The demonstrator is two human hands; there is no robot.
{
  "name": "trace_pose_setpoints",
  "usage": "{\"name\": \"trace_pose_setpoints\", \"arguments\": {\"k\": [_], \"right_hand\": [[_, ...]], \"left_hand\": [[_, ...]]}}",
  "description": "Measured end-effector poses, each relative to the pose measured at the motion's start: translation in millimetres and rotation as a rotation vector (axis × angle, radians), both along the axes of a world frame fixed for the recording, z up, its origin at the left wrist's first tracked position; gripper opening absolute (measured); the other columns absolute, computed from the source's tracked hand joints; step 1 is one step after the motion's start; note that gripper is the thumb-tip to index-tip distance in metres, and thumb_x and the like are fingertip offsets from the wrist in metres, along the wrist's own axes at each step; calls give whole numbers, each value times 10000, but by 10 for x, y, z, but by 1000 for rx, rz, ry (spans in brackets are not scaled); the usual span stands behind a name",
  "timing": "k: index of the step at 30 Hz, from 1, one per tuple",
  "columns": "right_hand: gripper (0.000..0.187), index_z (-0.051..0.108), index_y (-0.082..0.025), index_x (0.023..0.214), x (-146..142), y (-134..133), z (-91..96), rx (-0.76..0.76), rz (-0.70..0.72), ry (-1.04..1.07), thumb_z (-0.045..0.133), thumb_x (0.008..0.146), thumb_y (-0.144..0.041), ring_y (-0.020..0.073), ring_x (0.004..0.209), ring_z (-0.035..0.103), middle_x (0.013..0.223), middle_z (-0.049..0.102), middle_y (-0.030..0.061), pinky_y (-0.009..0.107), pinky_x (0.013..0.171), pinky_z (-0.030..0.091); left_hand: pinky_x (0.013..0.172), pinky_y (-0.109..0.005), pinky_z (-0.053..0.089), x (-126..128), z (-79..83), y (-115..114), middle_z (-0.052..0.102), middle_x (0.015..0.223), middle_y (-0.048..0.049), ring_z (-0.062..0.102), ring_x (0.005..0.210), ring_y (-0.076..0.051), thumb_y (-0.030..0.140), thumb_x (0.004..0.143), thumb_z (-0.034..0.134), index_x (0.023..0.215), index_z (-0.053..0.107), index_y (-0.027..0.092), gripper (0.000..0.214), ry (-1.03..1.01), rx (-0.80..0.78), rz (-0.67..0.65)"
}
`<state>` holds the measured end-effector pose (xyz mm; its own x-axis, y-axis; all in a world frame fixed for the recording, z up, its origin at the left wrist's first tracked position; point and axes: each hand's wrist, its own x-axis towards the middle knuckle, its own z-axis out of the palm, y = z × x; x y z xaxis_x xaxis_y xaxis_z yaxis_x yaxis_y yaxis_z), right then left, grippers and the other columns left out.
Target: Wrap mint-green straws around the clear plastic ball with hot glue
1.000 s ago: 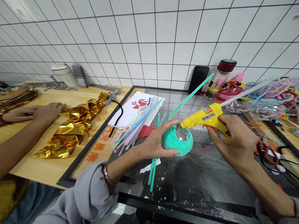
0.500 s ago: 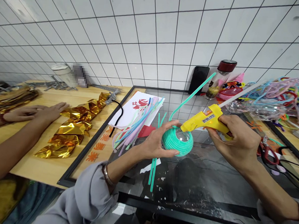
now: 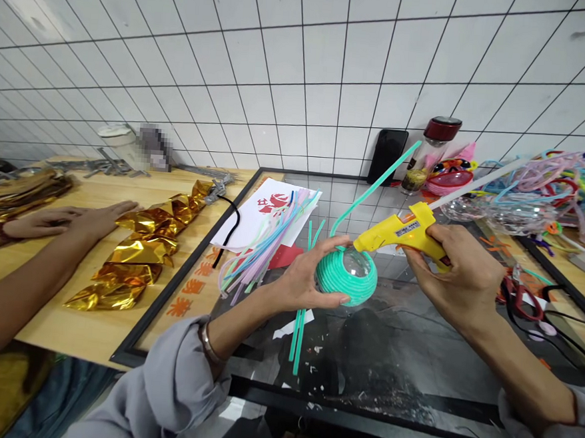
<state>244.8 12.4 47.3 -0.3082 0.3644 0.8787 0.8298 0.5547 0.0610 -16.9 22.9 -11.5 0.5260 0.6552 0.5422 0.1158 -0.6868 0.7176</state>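
My left hand (image 3: 313, 274) grips a round ball wrapped in teal pipe cleaner (image 3: 350, 286), thumb below and fingers at its upper left. A clear, uncovered patch shows at the ball's top. From its upper edge a loose teal pipe cleaner end (image 3: 375, 188) sticks up to the right. In my right hand (image 3: 462, 271) is a yellow glue gun (image 3: 396, 231), a long white glue stick (image 3: 475, 185) jutting from its back. The gun's nozzle meets or nearly meets the ball's upper rim; I cannot tell which. Loose teal pipe cleaners (image 3: 298, 343) lie beneath my left wrist.
Pastel pipe cleaners (image 3: 265, 244) lie on white paper (image 3: 248, 206). Crumpled gold foil (image 3: 134, 255) is at left beside another person's hands (image 3: 96, 222). A phone (image 3: 387, 155), a bottle (image 3: 430, 155) and a pipe cleaner heap (image 3: 549, 190) stand behind. Red scissors (image 3: 520, 295) lie right.
The glue gun and my right hand have shifted very slightly left, with the nozzle now at the ball's upper left rim. My left hand and the ball have hardly moved.
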Motion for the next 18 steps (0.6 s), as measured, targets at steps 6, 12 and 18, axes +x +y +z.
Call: {"name": "trace_pose_setpoints", "arguments": {"k": [6,12,18], "right_hand": [[231,593,-219,1075,3,-14,37,-5,39,-10,690,865,-206,229,717,706,840,730,69,327,595,535],[225,602,-222,1065,22,-11,34,-12,61,-4,696,860,-220,221,728,711,858,735,61,316,588,532],[217,605,-223,1066,31,-1,20,-19,35,1,682,865,-201,222,709,696,826,722,58,320,588,528]], "left_hand": [[1165,-511,433,9,19,-8,515,1487,-135,525,1375,-334,327,729,833,1522,314,283,948,-8,7,-9],[1178,-504,417,12,35,-18,524,1481,-129,517,1381,-330,324,729,831,1512,332,281,930,-9,-9,-7],[1163,-500,438,3,24,-28,525,1480,-123,536,1364,-323,330,726,843,1488,358,295,904,1,-1,23]]}}
